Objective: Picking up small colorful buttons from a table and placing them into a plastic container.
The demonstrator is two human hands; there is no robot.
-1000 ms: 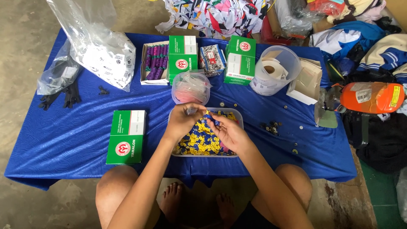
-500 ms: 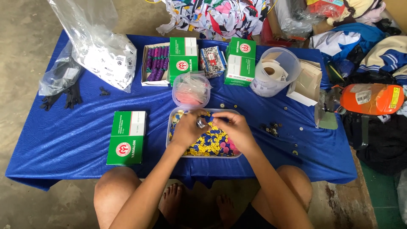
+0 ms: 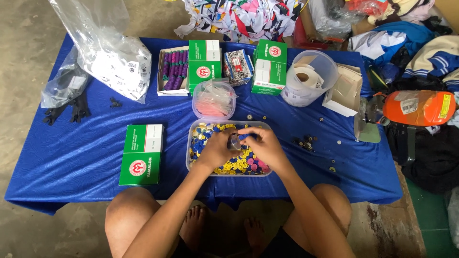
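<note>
Nearby, green-and-white box (image 3: 141, 154) beside button tray (image 3: 191, 157)

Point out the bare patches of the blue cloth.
Widest: blue cloth left of the green box. Another lies between that box and the clear button tray. The back row of boxes is crowded; loose buttons dot the right side.

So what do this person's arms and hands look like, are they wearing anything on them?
Both arms are bare from the hands up to where they leave the picture: no sleeves show. The left hand and the right hand wear no gloves, and no watch, bracelet or ring can be seen on them. The fingers are slim. The only clothing in view is dark shorts at the bottom edge; knees and feet are bare too.
</note>
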